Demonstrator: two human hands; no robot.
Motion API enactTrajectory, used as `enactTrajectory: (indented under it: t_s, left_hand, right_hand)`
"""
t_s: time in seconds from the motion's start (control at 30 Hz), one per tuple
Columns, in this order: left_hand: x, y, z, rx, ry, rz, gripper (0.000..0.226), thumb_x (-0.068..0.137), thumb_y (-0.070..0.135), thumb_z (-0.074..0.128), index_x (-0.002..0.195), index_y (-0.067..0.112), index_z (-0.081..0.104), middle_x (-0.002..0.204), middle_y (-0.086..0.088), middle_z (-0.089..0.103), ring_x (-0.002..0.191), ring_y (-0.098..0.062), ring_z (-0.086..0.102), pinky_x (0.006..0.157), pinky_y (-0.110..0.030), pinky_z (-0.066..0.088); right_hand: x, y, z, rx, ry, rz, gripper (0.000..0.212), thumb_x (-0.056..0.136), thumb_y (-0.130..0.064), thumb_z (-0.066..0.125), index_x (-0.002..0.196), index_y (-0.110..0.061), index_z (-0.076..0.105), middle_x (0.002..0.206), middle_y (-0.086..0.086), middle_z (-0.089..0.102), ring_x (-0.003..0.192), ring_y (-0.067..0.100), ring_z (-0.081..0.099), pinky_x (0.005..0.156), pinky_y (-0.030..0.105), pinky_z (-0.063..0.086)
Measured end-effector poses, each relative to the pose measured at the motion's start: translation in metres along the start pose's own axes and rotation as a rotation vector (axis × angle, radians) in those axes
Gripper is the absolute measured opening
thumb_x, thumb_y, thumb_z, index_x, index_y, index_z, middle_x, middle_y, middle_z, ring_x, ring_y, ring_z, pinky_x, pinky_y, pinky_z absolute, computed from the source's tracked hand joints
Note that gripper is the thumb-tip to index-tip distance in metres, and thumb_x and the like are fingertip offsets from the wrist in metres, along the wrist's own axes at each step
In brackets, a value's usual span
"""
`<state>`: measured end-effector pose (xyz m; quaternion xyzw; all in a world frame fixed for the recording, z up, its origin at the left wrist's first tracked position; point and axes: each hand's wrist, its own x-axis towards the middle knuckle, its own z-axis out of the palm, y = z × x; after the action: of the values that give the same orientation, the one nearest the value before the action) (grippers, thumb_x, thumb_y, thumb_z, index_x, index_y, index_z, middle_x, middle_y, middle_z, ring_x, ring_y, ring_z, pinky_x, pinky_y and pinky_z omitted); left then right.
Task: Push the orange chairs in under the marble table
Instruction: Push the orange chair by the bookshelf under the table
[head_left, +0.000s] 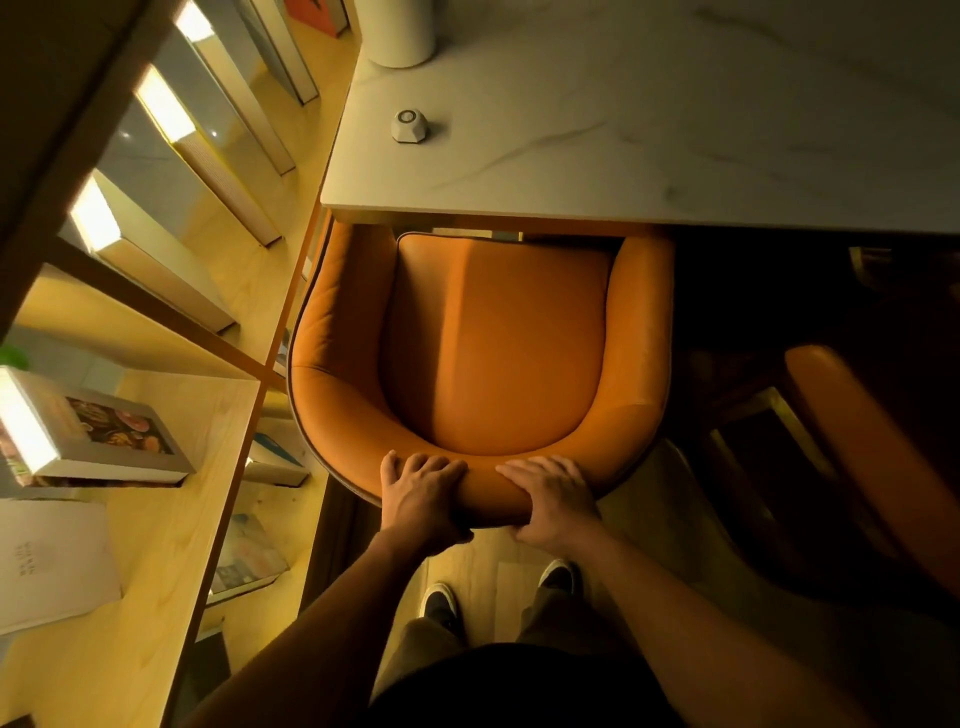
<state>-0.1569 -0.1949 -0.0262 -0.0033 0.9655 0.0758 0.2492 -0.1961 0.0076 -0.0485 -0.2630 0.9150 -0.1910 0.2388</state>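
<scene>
The left hand (421, 493) grips the top of the backrest of the orange chair (498, 343), fingers draped over the padded rim and thumb wrapped at the rear. The right hand (553, 501) holds the same rim just beside it, fingers curled over the front edge. Both hands sit near the centre of the backrest, close together but apart.

Chair position: the front of the seat cushion meets the near edge of the marble surface (675, 135), and the tips of both armrests pass beneath that edge. Most of the seat and the whole backrest remain outside the surface outline. Judgement: this chair is partly in; further forward travel appears to be needed, provided the armrests clear the underside.

A second orange chair (872, 457) stands to the right, in shadow, well out from the surface edge and angled. It is not touched by either hand and appears not yet pushed in.

On the surface rest a small white faceted device (410, 126) and a white cylinder (397, 31). A wooden shelf unit (156, 545) with books stands just to the left of the chair.
</scene>
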Motion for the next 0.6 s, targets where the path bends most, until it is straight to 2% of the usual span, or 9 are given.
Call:
enactTrajectory:
  t_s: [0.13, 0.27, 0.33, 0.43, 0.5, 0.6]
  left_hand:
    - [-0.004, 0.003, -0.006, -0.128, -0.039, 0.012, 0.088, 0.062, 0.072, 0.065, 0.138, 0.034, 0.044, 0.141, 0.008, 0.048, 0.136, -0.020, 0.031, 0.113, -0.056, 0.005]
    - [-0.005, 0.030, -0.017, -0.267, 0.018, -0.017, 0.068, 0.082, 0.072, 0.052, 0.133, 0.028, 0.053, 0.129, 0.003, 0.061, 0.117, -0.017, 0.053, 0.104, -0.045, 0.032]
    - [-0.003, 0.047, -0.025, -0.303, 0.042, -0.002, 0.065, 0.087, 0.064, 0.053, 0.141, 0.027, 0.046, 0.132, -0.001, 0.059, 0.117, -0.021, 0.055, 0.097, -0.039, 0.041]
    - [0.000, 0.079, -0.029, -0.298, 0.086, 0.109, 0.075, 0.085, 0.067, 0.053, 0.148, 0.029, 0.035, 0.147, 0.001, 0.047, 0.132, -0.022, 0.044, 0.106, -0.041, 0.039]
    - [0.004, 0.105, -0.030, -0.331, 0.083, 0.168, 0.084, 0.080, 0.074, 0.045, 0.149, 0.029, 0.033, 0.150, 0.001, 0.042, 0.137, -0.020, 0.039, 0.110, -0.044, 0.036]
    - [0.010, 0.148, -0.030, -0.329, 0.087, 0.248, 0.083, 0.081, 0.075, 0.044, 0.148, 0.028, 0.034, 0.150, 0.003, 0.041, 0.138, -0.018, 0.037, 0.110, -0.046, 0.035]
  right_hand:
    - [-0.016, 0.011, -0.005, 0.152, 0.015, -0.011, 0.070, 0.081, -0.051, 0.068, 0.142, -0.031, 0.039, 0.147, -0.009, 0.041, 0.137, 0.015, 0.029, 0.115, 0.039, 0.021]
    - [-0.040, 0.023, -0.006, 0.296, 0.105, 0.057, 0.060, 0.089, -0.043, 0.060, 0.143, -0.028, 0.039, 0.151, -0.007, 0.036, 0.142, 0.014, 0.021, 0.119, 0.042, 0.014]
    - [-0.053, 0.033, -0.013, 0.356, 0.188, 0.121, 0.055, 0.094, -0.041, 0.052, 0.145, -0.025, 0.037, 0.153, -0.005, 0.032, 0.144, 0.015, 0.019, 0.119, 0.040, 0.011]
    - [-0.079, 0.055, -0.026, 0.391, 0.279, 0.192, 0.058, 0.096, -0.046, 0.043, 0.148, -0.023, 0.029, 0.156, -0.004, 0.025, 0.142, 0.007, 0.009, 0.119, 0.044, 0.013]
    - [-0.098, 0.072, -0.033, 0.397, 0.309, 0.243, 0.065, 0.093, -0.054, 0.036, 0.150, -0.025, 0.022, 0.158, -0.003, 0.017, 0.143, 0.007, 0.003, 0.118, 0.045, 0.015]
    - [-0.130, 0.098, -0.040, 0.465, 0.369, 0.335, 0.069, 0.091, -0.056, 0.036, 0.150, -0.025, 0.018, 0.159, -0.001, 0.015, 0.145, 0.014, 0.010, 0.117, 0.047, 0.020]
